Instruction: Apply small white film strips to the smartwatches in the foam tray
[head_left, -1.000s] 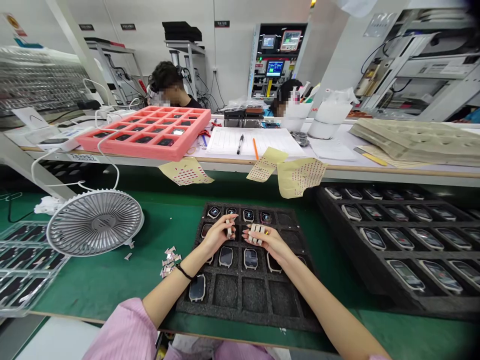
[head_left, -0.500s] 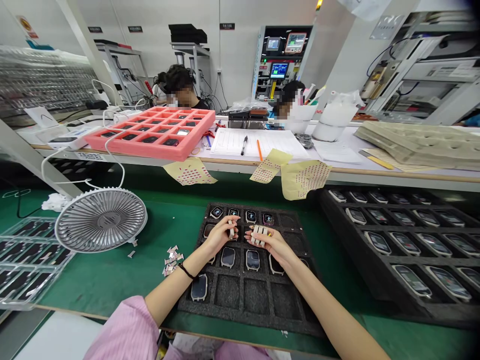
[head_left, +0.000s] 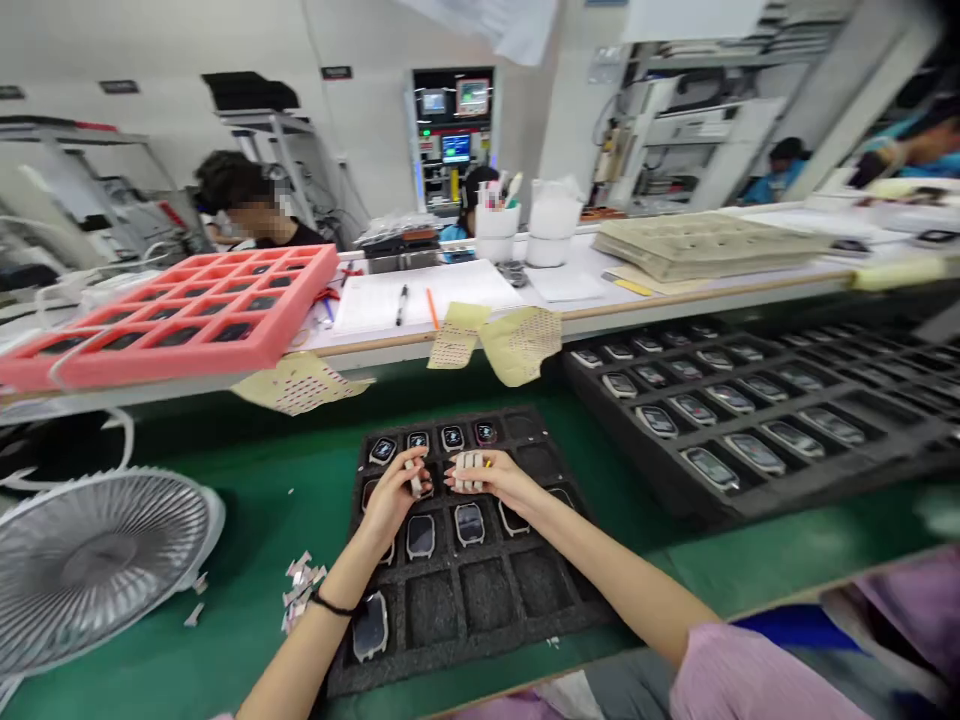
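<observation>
My left hand (head_left: 396, 492), with a black band at its wrist, is over a black foam tray (head_left: 427, 603). Its fingers are curled and pressed together, and what they hold, if anything, is too small to make out. Just right of it is my right hand (head_left: 491, 477), also closed, with white covers on several fingers and a small yellow bit beside them. Smartwatch bodies lie in the tray's pockets: lit ones such as this watch (head_left: 452, 437) along the far row, and dark-screened ones such as this watch (head_left: 469, 523) below my hands.
A round grey fan (head_left: 105, 560) stands at left, near a pile of small scraps (head_left: 300, 585). To the right, another black tray (head_left: 660, 460) holds many watches. On the shelf above are a pink foam tray (head_left: 300, 300), papers (head_left: 367, 305) and beige trays (head_left: 697, 245). Co-workers sit beyond.
My view has swung to the right, so the fan and pink tray sit further left and more of the right-hand tray shows. Both hands stay closed over the black tray.
</observation>
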